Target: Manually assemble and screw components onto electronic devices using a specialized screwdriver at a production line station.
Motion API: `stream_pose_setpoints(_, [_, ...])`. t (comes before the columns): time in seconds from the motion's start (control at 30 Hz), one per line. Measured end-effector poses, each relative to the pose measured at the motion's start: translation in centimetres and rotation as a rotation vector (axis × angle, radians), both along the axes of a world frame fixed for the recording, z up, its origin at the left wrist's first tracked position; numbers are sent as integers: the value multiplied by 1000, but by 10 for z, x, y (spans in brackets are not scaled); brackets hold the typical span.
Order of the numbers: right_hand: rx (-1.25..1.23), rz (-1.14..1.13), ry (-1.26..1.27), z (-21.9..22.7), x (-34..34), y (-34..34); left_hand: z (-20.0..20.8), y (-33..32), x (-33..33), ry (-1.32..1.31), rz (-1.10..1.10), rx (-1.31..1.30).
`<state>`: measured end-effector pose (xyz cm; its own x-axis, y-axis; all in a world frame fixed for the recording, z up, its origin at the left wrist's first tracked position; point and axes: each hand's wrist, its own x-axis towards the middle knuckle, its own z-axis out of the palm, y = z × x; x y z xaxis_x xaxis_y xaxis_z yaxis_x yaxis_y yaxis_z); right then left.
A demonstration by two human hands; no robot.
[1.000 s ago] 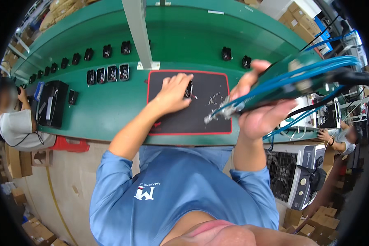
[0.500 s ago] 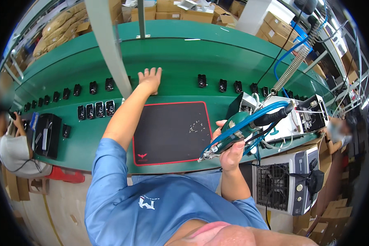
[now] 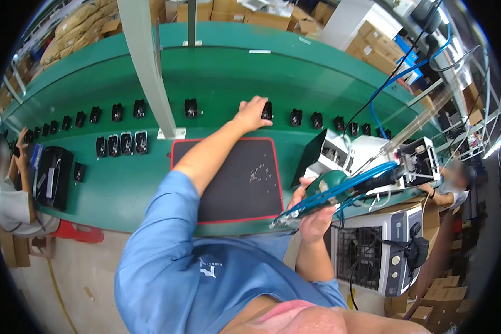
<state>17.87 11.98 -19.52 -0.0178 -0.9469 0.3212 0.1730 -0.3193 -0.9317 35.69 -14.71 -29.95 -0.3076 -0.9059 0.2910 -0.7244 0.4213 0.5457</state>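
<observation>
My left hand (image 3: 252, 115) reaches across the bench to the row of black parts. Its fingers close around the left and top sides of a small black plastic housing (image 3: 268, 111), which still stands in the row. In my right hand (image 3: 315, 222) is a green power screwdriver (image 3: 329, 185) with blue hoses, held slantwise with its tip toward the lower left. Between my arms lies a black mat (image 3: 234, 192) with a red border, and small loose screws (image 3: 259, 175) are scattered on its right part.
More black housings (image 3: 191, 108) line the green bench to both sides. Several light-rimmed housings (image 3: 126, 143) stand left of a grey post (image 3: 150, 72). A white machine (image 3: 367, 153) is at the right, above an air cooler (image 3: 367, 250). Other people sit at both ends.
My left hand has moved right along the row, from spread fingers over the bench to a hold on a black housing. The right hand keeps the screwdriver nearly in place.
</observation>
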Motion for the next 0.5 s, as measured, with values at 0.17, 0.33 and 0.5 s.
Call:
stream_pose_setpoints(0.17, [-5, 52, -58, 5, 18, -22, 34, 162, 67, 180, -77, 109])
stream_pose_setpoints(0.33, [-120, 160, -146, 11, 70, -65, 12, 250, 82, 180, -8, 179])
stream_pose_setpoints(0.5, [-193, 190, -62, 33, 105, -57, 4, 259, 77, 199, 17, 29])
